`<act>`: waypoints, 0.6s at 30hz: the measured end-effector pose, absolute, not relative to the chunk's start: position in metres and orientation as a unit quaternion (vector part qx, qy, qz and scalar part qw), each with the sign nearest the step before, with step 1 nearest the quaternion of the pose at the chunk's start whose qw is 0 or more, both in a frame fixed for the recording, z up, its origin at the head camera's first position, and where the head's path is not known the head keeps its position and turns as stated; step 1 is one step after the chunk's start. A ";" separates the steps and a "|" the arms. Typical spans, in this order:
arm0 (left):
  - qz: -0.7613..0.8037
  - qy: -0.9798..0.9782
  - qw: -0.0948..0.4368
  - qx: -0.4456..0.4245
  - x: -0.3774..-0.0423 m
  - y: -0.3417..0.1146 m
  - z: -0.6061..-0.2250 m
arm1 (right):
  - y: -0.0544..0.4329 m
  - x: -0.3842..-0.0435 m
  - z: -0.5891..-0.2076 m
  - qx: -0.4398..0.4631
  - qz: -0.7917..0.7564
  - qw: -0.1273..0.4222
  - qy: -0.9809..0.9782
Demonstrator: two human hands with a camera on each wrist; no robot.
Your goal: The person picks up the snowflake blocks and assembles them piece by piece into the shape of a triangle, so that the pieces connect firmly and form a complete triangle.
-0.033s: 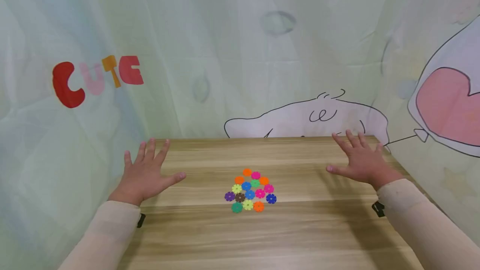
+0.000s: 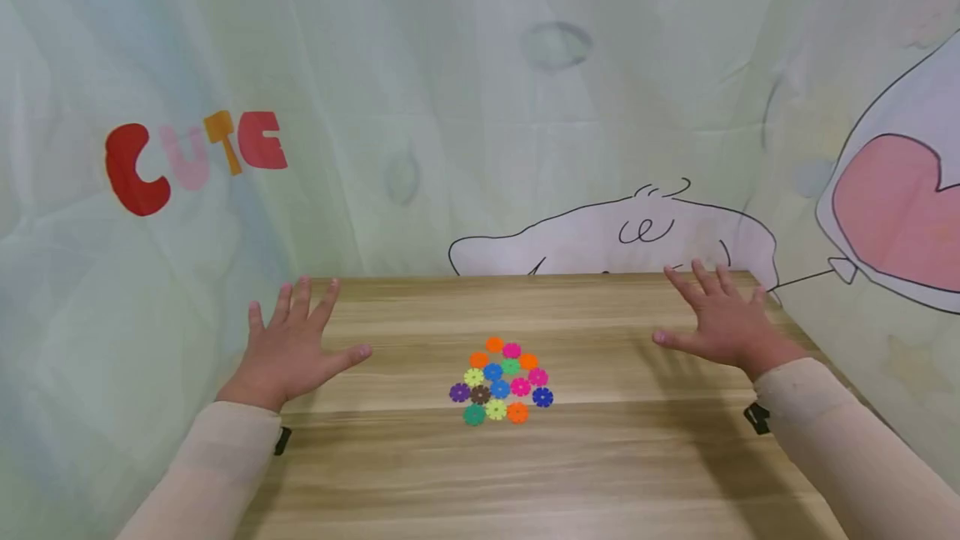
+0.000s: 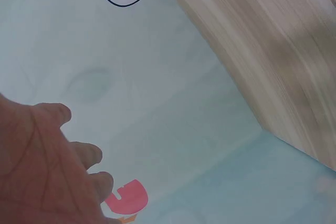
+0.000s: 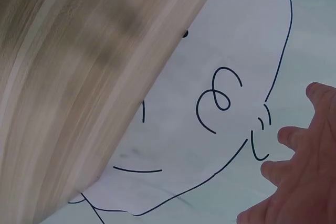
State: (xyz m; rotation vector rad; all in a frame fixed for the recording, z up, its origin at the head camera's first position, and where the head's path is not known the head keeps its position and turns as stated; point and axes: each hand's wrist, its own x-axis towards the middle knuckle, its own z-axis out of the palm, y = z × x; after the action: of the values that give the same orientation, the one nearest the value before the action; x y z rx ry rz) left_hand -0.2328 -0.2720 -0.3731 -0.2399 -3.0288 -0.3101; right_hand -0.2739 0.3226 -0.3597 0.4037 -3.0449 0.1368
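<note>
Several small notched plastic discs (image 2: 499, 389) form a loose cluster at mid-table in the head view. Their colours include orange, pink, yellow-green, blue and green. A purple disc (image 2: 460, 392) marks the cluster's left side, and a dark blue disc (image 2: 542, 397) its right. My left hand (image 2: 288, 348) is held to the left of the discs, fingers spread and holding nothing. On the opposite side my right hand (image 2: 723, 323) is likewise spread and holds nothing. Both hands are well apart from the discs. Each wrist view shows only part of its hand, and no discs.
The wood-grain table (image 2: 405, 473) ends at a straight back edge. A pale printed cloth (image 2: 337, 65) surrounds it at the back and both sides, bearing red and orange letters, an outlined animal and a balloon with a pink heart.
</note>
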 end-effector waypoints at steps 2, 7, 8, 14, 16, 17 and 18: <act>-0.106 -0.989 0.050 -0.086 -0.232 -0.271 -0.374 | 0.321 -0.273 -0.361 0.139 0.058 0.041 -0.988; -0.130 -0.981 0.063 -0.128 -0.228 -0.259 -0.381 | 0.311 -0.269 -0.369 0.172 0.147 0.041 -0.973; -0.136 -0.979 0.062 -0.139 -0.227 -0.256 -0.383 | 0.307 -0.268 -0.372 0.177 0.167 0.035 -0.969; -0.163 -0.964 0.056 -0.200 -0.222 -0.231 -0.403 | 0.287 -0.261 -0.390 0.195 0.242 0.008 -0.950; -0.166 -0.960 0.059 -0.218 -0.221 -0.220 -0.409 | 0.279 -0.260 -0.395 0.200 0.252 0.010 -0.947; -0.170 -0.957 0.061 -0.229 -0.220 -0.214 -0.411 | 0.275 -0.259 -0.397 0.203 0.254 0.010 -0.946; -0.171 -0.954 0.061 -0.237 -0.219 -0.208 -0.414 | 0.271 -0.258 -0.399 0.204 0.254 0.010 -0.945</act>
State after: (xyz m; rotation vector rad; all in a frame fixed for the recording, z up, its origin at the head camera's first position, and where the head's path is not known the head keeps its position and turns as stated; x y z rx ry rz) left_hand -0.2186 -0.2080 -0.4138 -0.7180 -2.8865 -0.5187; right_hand -0.2584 0.2712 -0.3985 0.6370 -2.9523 0.7929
